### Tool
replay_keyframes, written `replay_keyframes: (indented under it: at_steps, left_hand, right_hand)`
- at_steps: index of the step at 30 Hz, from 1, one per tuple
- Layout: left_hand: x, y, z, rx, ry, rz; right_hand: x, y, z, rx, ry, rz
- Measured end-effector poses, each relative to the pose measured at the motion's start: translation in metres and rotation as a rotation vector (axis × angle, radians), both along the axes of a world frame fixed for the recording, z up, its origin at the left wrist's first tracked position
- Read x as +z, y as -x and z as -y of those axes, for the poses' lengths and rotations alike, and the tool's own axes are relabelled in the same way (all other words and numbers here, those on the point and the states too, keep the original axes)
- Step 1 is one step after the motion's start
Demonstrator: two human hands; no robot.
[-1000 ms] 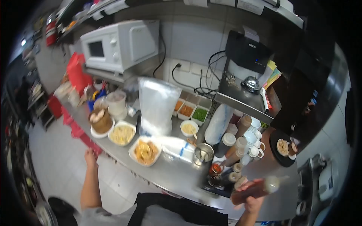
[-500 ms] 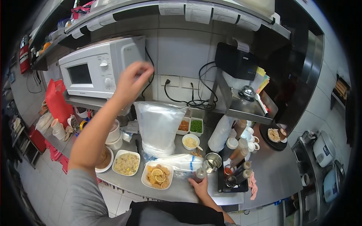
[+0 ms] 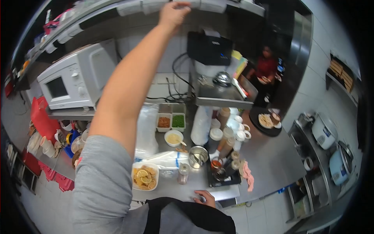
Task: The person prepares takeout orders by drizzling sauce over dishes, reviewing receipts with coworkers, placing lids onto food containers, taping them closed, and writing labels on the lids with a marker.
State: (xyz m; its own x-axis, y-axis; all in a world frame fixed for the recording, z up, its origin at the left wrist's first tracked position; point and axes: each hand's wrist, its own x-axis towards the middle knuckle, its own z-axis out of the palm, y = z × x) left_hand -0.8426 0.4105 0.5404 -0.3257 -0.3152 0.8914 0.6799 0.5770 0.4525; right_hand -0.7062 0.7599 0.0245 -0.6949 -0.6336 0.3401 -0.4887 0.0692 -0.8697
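My left hand (image 3: 173, 15) is raised high at the paper slips (image 3: 212, 5) hanging from the upper shelf's edge. Its fingers look stretched toward them; I cannot make out any contact. Low at the counter's front edge rests my right hand (image 3: 205, 198), fingers apart and holding nothing. A small clear shaker (image 3: 183, 174) stands upright on the counter just beyond it. Left of the shaker is a white square bowl (image 3: 156, 183) of golden pieces topped with lemon slices (image 3: 144, 175). Behind these lie a white piping bag (image 3: 165, 159) and a metal pot (image 3: 198, 157) containing utensils.
Sauce bottles fill a black caddy (image 3: 226, 181) on the right, beside a pink cloth (image 3: 247, 176). A black printer (image 3: 209, 48) and call bell (image 3: 223, 78) occupy a raised shelf. The microwave (image 3: 74, 78) stands left. Another person (image 3: 268, 68) is visible at the back right.
My left hand has risen from beside the microwave to the shelf's slips. My right hand has let go of the shaker and drawn back. The view has turned right.
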Motion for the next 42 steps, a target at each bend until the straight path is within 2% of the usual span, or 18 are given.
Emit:
replay_keyframes:
  at_steps: [2,3,4,6,8,14,16,21,24,28,29,31,32,33,35,36,40,42]
  left_hand:
    - [0.011,0.032,0.057,0.083,0.107,0.251]
    - [-0.003,0.01,0.032,0.048,0.113,0.236]
    - [-0.025,-0.033,-0.004,0.023,0.116,0.219]
    - [-0.084,-0.088,-0.055,0.004,0.131,0.066]
    - [-0.143,-0.132,-0.071,-0.082,0.091,0.133]
    - [-0.289,-0.222,-0.043,-0.12,-0.356,0.424]
    - [-0.315,-0.248,-0.044,-0.076,-0.438,0.35]
    - [-0.35,-0.336,-0.031,0.422,0.015,0.85]
    - [-0.371,-0.391,0.024,0.658,-0.194,0.729]
    - [-0.372,-0.476,0.121,1.243,-0.182,0.793]
    - [-0.369,-0.48,0.141,1.241,-0.246,0.804]
    - [-0.364,-0.48,0.183,1.222,-0.357,0.827]
    - [-0.348,-0.452,0.183,0.928,-0.589,0.721]
    - [-0.372,-0.422,0.222,0.662,-0.573,0.572]
    - [-0.382,-0.338,0.226,0.487,-0.758,0.471]
    - [-0.401,-0.297,0.231,0.231,-0.86,0.262]
    - [-0.473,-0.19,0.277,1.038,-0.847,0.443]
    - [-0.575,-0.134,0.371,0.708,-0.916,0.345]
  right_hand:
    - [0.003,-0.001,-0.013,-0.005,-0.035,0.086]
    - [0.002,0.0,-0.016,-0.018,-0.008,0.084]
    - [0.016,-0.001,-0.022,0.003,-0.023,0.211]
    - [0.03,0.001,-0.025,0.037,0.005,0.209]
    - [0.046,0.003,-0.023,0.103,0.03,0.122]
    - [0.054,-0.001,0.002,0.302,-0.019,-0.012]
    - [0.052,-0.006,0.012,0.384,-0.008,0.007]
    - [0.042,-0.016,0.035,0.53,-0.053,0.022]
    - [0.036,-0.018,0.05,0.55,-0.075,0.041]
    - [0.04,-0.025,0.075,0.517,-0.134,0.033]
    - [0.04,-0.028,0.083,0.511,-0.144,0.031]
    - [0.039,-0.036,0.103,0.482,-0.154,0.033]
    - [0.04,-0.043,0.115,0.454,-0.155,0.026]
    - [0.043,-0.05,0.126,0.42,-0.16,0.019]
    - [0.049,-0.064,0.146,0.345,-0.166,-0.002]
    - [0.05,-0.073,0.154,0.311,-0.139,0.002]
    - [0.061,-0.103,0.174,0.154,-0.062,-0.072]
    - [0.05,-0.112,0.162,0.011,-0.074,-0.01]
